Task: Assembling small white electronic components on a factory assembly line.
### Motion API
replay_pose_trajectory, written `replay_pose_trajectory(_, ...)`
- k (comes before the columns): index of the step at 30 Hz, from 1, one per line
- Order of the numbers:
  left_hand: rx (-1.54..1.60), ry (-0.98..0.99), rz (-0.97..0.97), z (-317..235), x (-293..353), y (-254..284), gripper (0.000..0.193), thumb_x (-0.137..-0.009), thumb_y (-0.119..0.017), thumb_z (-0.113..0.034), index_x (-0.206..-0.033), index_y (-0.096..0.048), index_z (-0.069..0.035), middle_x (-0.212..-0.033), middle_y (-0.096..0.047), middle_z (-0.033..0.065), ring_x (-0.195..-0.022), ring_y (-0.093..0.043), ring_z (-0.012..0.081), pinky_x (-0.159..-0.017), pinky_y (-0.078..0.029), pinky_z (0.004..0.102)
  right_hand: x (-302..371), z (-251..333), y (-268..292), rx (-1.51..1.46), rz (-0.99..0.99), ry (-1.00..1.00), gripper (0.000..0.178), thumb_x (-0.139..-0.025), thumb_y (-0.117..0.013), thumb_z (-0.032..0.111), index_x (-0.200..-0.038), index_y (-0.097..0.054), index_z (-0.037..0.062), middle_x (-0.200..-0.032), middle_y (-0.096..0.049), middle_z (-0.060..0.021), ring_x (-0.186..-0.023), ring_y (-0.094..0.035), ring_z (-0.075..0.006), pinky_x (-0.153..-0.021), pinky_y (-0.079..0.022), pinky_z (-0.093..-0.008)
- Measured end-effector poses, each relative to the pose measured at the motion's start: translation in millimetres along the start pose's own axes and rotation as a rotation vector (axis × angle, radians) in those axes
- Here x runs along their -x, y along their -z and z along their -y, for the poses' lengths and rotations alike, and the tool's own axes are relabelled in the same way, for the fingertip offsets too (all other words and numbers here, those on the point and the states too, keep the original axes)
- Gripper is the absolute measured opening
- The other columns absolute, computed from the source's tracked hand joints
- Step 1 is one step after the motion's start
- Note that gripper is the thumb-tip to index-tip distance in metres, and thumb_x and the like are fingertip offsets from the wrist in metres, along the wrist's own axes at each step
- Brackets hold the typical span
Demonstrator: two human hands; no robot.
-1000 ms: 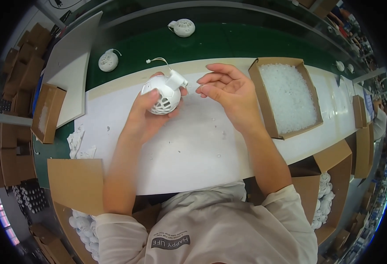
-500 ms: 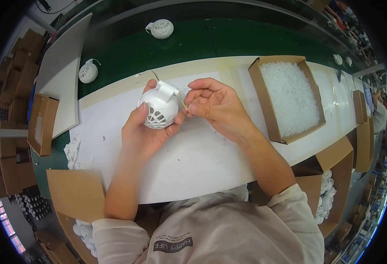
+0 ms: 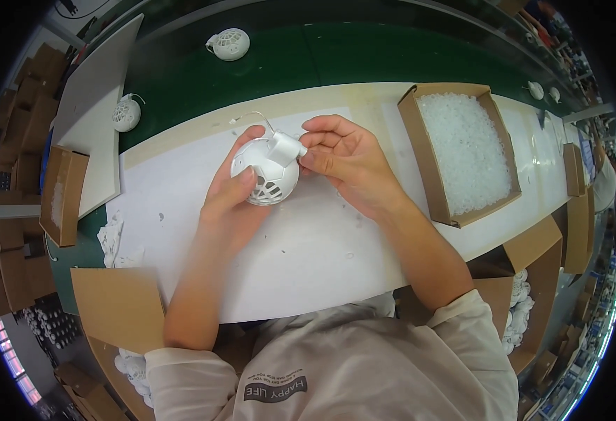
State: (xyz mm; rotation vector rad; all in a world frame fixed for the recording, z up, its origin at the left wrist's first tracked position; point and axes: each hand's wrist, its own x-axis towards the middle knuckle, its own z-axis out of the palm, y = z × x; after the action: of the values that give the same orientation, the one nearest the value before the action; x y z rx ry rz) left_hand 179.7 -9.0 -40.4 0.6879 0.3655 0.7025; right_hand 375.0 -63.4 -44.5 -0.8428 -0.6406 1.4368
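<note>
White latticed ball [image 3: 264, 163] sits clasped in the left hand [image 3: 225, 195], its neck [image 3: 285, 149] pinched by the right hand [image 3: 355, 167].

ball [image 3: 269, 173] in left hand [image 3: 232, 195], box [image 3: 424, 165] of pieces [image 3: 465, 151] further right

Right grip [image 3: 350, 160] moved in to neck [image 3: 288, 149] of white ball [image 3: 260, 160].
</note>
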Motion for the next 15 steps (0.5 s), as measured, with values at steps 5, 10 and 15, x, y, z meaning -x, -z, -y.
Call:
replay_pose_trajectory(5,-0.186,0.038,-0.046,-1.5,-0.5,-2.3,0.065,-0.089,-0.068,-0.026,-0.145,-0.038,-0.009,-0.136,-0.051,0.0151,-0.124,-0.053,0.0271,-0.097,-0.047,0.0406,3.5,3.4,3.2,0.022,-0.021,0.135,0.037,-0.085,-0.072,-0.006,-0.119,-0.056,-0.0012,-0.102,-0.068,-0.0136,-0.097,-0.067,-0.0198,-0.086,-0.056,-0.0319)
replay_pose_trajectory(10,-0.475,-0.039,-0.091,2.0,-0.2,-10.6,0.053,-0.093,-0.067,-0.02,-0.14,-0.048,-0.005,-0.139,-0.05,0.0128,-0.128,-0.05,0.0256,-0.108,-0.039,0.0391,6.5,4.8,-5.7,0.18,-0.128,0.309,0.036,-0.084,-0.071,-0.008,-0.117,-0.056,-0.0018,-0.098,-0.071,-0.0172,-0.091,-0.069,-0.0219,-0.084,-0.057,-0.0334)
replay_pose_trajectory(15,-0.828,-0.35,0.01,12.5,3.3,-9.6,0.048,-0.097,-0.062,-0.02,-0.14,-0.05,-0.003,-0.143,-0.048,0.0128,-0.125,-0.052,0.0243,-0.098,-0.049,0.0373,12.4,9.0,-13.0,0.193,-0.215,0.297,0.038,-0.084,-0.071,-0.008,-0.118,-0.056,-0.0031,-0.099,-0.072,-0.0201,-0.085,-0.071,-0.0226,-0.082,-0.058,-0.034)
